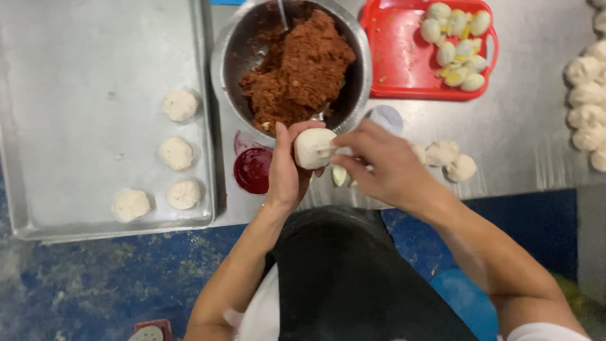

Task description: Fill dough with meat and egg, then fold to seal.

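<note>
My left hand (285, 172) cups a round white dough bun (313, 148) just below the rim of a steel bowl (225, 57) of reddish-brown minced filling (302, 66). My right hand (382, 167) pinches the bun's right side with thumb and fingertips. A pale piece, perhaps egg, shows under my right fingers (339, 177). Both hands hover over the steel table near its front edge.
A metal tray (76, 50) at left carries several shaped buns (179, 105). A small dish of red sauce (252, 170) sits beside it. A red tray (404, 63) holds halved boiled eggs (457, 44). Dough balls (451, 161) lie at right, more along the right edge (587, 95).
</note>
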